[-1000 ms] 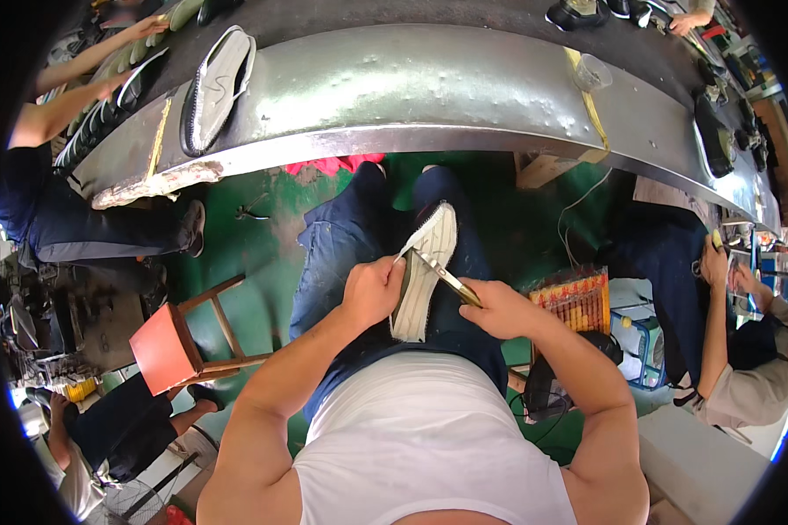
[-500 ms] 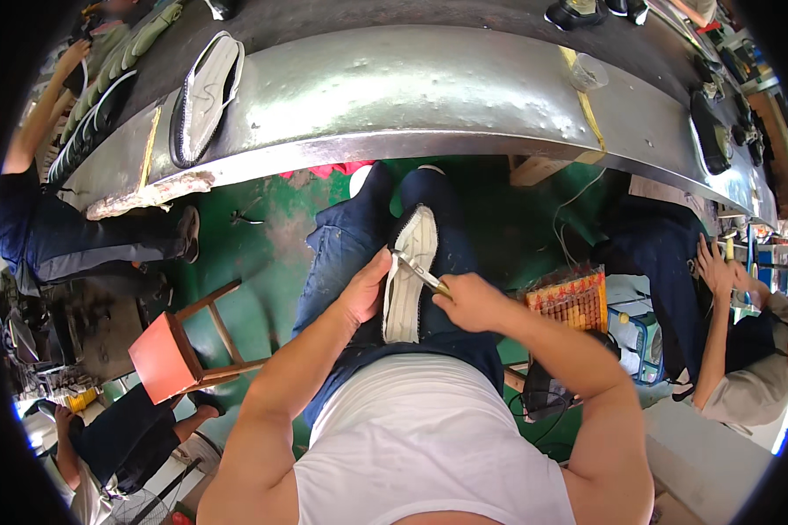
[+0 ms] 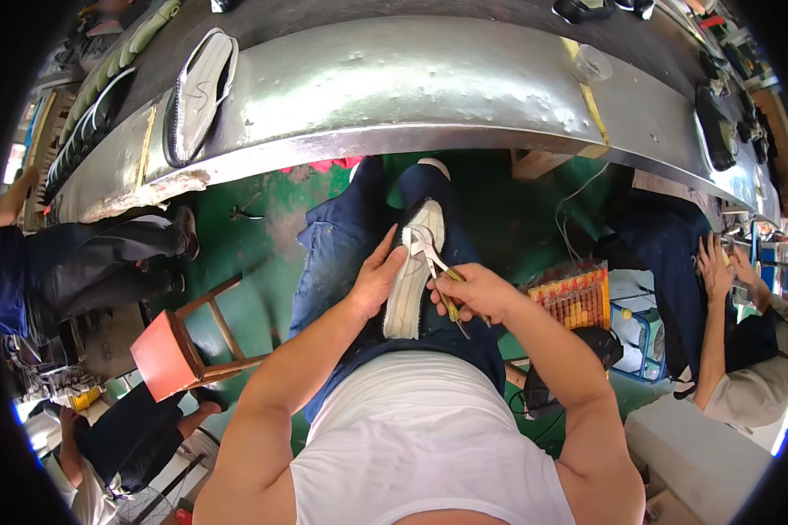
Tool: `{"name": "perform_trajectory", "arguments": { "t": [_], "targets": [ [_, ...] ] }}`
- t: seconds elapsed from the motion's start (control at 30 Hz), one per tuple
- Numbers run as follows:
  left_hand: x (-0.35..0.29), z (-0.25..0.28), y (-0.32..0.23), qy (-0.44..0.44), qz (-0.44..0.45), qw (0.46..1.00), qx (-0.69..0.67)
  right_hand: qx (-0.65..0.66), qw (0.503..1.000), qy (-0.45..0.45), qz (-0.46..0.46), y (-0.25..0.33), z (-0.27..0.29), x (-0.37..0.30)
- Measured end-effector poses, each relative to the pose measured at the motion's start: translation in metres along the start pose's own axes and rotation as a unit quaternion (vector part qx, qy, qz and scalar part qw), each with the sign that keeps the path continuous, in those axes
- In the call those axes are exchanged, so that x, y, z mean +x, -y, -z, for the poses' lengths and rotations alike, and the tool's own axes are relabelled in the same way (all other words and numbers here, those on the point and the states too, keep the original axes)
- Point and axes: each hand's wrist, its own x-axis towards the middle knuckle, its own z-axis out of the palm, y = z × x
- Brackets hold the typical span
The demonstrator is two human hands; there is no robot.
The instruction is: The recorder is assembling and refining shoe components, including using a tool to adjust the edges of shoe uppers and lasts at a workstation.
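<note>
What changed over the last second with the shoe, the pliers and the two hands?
The left hand and right hand keep their grips; the pale shoe on the lap now lies straighter, toe away from the person. The pliers stay at its upper part, and the right hand has drawn in closer beside it. The other shoe still lies on the metal bench; the red stool stays put.
</note>
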Motion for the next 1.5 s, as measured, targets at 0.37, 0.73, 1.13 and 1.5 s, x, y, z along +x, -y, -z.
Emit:
{"name": "perform_trajectory", "arguments": {
  "t": [0.37,0.73,1.13,1.5],
  "targets": [
    [-0.01,-0.011,-0.026,0.036,-0.251,0.81,0.528,0.124,0.989,0.074,-0.015,-0.024,0.018,-0.021],
    [-0.011,-0.028,-0.031,-0.05,0.008,0.834,0.549,-0.318,0.926,-0.157,0.133,0.029,0.018,0.003],
    [0.013,0.006,-0.058,0.09,0.209,0.944,0.239,-0.49,0.869,-0.064,0.028,0.016,0.002,-0.055],
    [0.017,0.007,-0.051,0.1,0.211,0.943,0.239,-0.621,0.766,-0.076,0.15,0.002,-0.038,-0.033]
  ]
}}
